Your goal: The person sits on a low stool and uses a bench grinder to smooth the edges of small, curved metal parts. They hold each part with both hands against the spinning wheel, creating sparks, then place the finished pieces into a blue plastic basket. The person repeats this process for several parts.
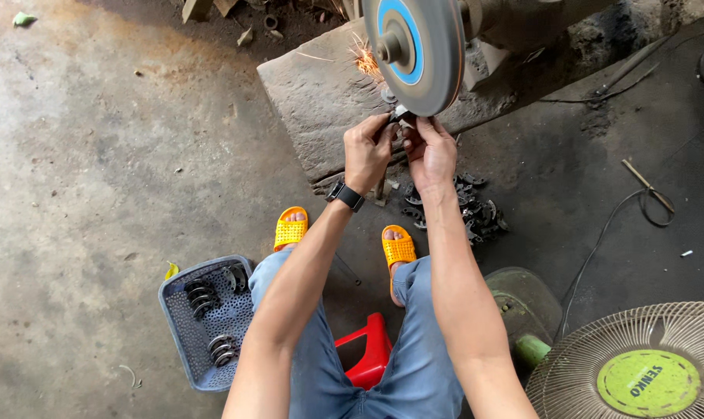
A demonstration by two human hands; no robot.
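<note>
Stained concrete floor (96,155), workshop. Left hand (365,151) and right hand (430,151) both pinch shut on a small metal part (401,115) pressed to the wheel (418,46); sparks. Grey basket (183,326) left; fan (639,365), round green label, right.

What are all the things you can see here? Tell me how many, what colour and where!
grinding wheel: one, grey with a blue ring, top middle, throwing orange sparks
small metal piece: one, silvery, pressed to the wheel's lower edge
stone block: one, grey, under the wheel
pile of metal parts: many, dark, on the floor by the right foot
basket: one, blue-grey, lower left, with dark curved parts inside
stool: one, red, under the person
fan: one, beige grille with green centre, bottom right
sandals: two, orange, on the feet
watch: one, black, left wrist
left hand: fingers holding the piece
right hand: fingers holding the piece
</note>
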